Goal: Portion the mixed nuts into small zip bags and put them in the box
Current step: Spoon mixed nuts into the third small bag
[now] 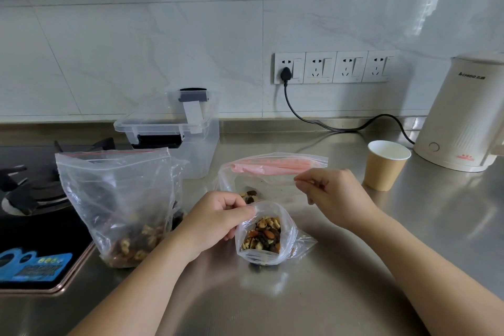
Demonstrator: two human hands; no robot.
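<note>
Small zip bag point(263, 234) crinkly clear film, lumpy nuts inside; left hand point(218, 219) pinches rim; right hand point(334, 194) fingers curled, empty.

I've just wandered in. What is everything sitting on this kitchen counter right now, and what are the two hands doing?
Small zip bag: one, clear, open, holding mixed nuts, front centre of the counter.
Large nut bag: one, clear with a red zip line, standing at the left, nuts at its bottom.
Pack of zip bags: one, clear with pink zip strips, lying behind the small bag; a few nuts beside it.
Storage box: one, clear with grey latches, lid propped on it, by the wall.
Paper cup: one, brown, at the right.
Kettle: one, cream, far right.
Wall sockets: four, white, one with a black plug.
Stove: black, far left.
Left hand: pinches the small bag's rim.
Right hand: above the pack, fingertips pinched; I can't tell on what.
</note>
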